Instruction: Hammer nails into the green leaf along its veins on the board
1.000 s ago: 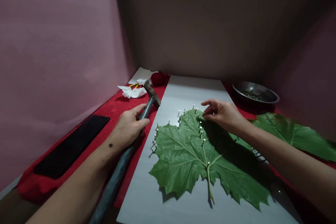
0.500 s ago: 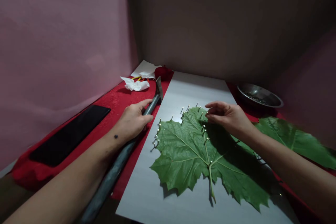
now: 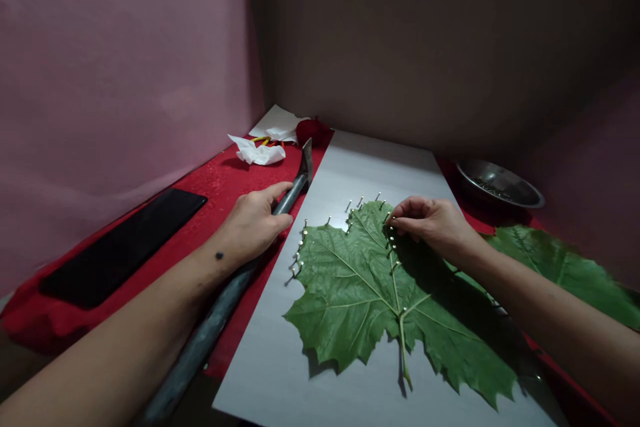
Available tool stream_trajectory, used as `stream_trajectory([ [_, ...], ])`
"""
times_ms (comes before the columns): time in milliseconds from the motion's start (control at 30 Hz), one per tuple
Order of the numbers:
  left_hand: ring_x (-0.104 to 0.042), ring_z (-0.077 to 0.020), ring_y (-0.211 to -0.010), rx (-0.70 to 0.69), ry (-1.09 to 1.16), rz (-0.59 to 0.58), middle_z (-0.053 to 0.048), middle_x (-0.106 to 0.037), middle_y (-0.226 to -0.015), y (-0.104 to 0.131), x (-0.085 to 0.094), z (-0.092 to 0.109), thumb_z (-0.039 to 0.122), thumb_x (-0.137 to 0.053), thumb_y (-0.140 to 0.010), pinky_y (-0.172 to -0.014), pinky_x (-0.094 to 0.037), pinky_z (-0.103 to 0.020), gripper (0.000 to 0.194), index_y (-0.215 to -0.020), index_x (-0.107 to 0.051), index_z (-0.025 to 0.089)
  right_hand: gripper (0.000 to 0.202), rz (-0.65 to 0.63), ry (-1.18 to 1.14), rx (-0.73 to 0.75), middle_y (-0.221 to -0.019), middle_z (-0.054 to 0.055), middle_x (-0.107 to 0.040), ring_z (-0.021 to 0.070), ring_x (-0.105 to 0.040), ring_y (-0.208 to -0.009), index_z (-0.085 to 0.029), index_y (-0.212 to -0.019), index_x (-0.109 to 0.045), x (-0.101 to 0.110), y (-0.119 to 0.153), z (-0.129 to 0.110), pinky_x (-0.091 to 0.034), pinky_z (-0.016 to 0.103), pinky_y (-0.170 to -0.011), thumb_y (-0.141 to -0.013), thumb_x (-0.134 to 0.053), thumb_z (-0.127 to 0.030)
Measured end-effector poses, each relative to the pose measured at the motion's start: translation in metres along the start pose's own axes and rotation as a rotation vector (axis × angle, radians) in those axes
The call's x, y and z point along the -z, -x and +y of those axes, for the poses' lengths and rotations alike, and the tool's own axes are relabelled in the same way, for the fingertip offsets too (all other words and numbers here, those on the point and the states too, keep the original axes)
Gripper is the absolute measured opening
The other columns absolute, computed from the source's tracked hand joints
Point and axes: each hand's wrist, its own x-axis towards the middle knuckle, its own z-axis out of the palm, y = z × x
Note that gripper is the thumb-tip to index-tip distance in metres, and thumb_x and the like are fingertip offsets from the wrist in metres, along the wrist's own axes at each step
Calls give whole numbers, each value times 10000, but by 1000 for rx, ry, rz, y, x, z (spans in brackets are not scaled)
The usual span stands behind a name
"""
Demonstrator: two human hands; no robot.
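My left hand (image 3: 255, 220) is closed around the long grey-blue handle of a hammer (image 3: 225, 310), whose metal head lies toward the back. A big green lobed leaf (image 3: 345, 287) lies on a white board (image 3: 270, 360). Several nails (image 3: 301, 245) stand along the leaf's upper left edge and its middle vein. At the leaf's upper lobe, my right hand (image 3: 435, 223) pinches a nail (image 3: 393, 220) between thumb and fingertips. The hand and its shadow hide part of the leaf's right side.
A black phone (image 3: 125, 247) rests on the red cloth (image 3: 220, 180) at left. Behind are crumpled white tissue (image 3: 260, 152) and a dark red object (image 3: 311, 130). At right stand a metal bowl (image 3: 520, 190) of nails and another leaf (image 3: 555, 260). Walls enclose the back and left.
My right hand has lowered slightly, and its fingertips have come together on a nail at the leaf's upper lobe. The left hand stays on the hammer handle. The view has shifted a little.
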Motion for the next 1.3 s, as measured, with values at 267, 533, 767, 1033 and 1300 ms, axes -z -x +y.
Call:
stream_trajectory([
  [267,-484,-137,-451,12,11,12,56,-544,-520,0,-2,-1,233,-569,-691,-468,-366,-238,554,-1245,-562,240,207,-1,11,-12,-595,-17,-593,59,-425,-444,-172,-707,-614,-2,0,0,-295,213,-421,-639,-679,-356],
  [533,-544,-146,-558,-22,-1,19,16,-656,-724,1,-1,0,216,-568,-699,-530,-413,-239,540,-1237,-570,260,193,28,30,-60,-507,-39,-525,54,-372,-411,-170,-671,-623,-3,3,-7,-268,221,-405,-619,-689,-343],
  [767,-530,-145,-543,-30,-24,31,27,-642,-674,1,-1,2,202,-557,-693,-504,-396,-231,528,-1217,-587,263,217,21,5,-71,-552,-34,-541,50,-379,-431,-162,-704,-624,-3,3,-2,-277,212,-410,-626,-693,-353],
  [1033,-485,-130,-466,5,-49,24,32,-614,-606,2,1,6,203,-565,-680,-466,-370,-238,533,-1210,-596,244,228,-5,8,-91,-557,-36,-528,50,-383,-445,-162,-716,-609,-2,3,-2,-282,210,-417,-640,-688,-362],
  [1300,-471,-133,-446,-3,-50,24,59,-556,-519,3,1,8,210,-557,-685,-476,-364,-244,545,-1228,-584,246,199,3,65,-83,-554,-28,-535,57,-400,-450,-159,-707,-611,-2,3,-6,-293,216,-426,-643,-665,-339],
])
